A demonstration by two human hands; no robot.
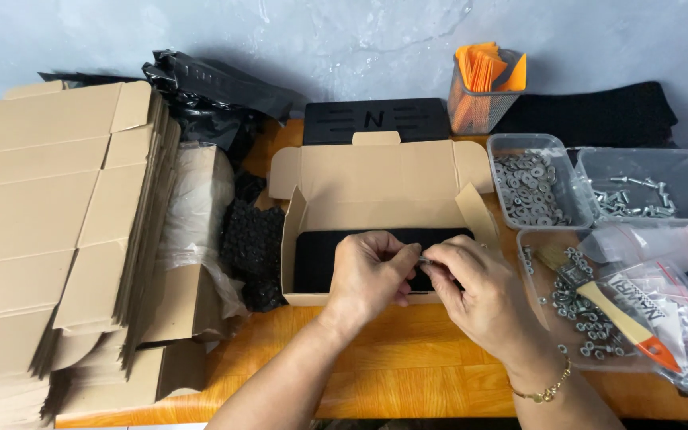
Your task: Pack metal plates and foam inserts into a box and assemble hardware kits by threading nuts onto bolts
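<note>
An open cardboard box [376,187] sits in the middle of the wooden table, with a black pad [320,251] lying inside it. My left hand [368,275] and my right hand [475,291] meet over the box's front edge. Between their fingertips they pinch a small metal fastener [425,260], too small to tell its kind. A gold bracelet circles my right wrist.
Flat cardboard boxes [49,215] are stacked at the left beside plastic-wrapped bundles. Clear tubs of washers [529,187], bolts [639,195] and nuts [579,306] stand at the right, with a brush [607,306] and plastic bags. A mesh cup of orange cards [483,87] stands behind.
</note>
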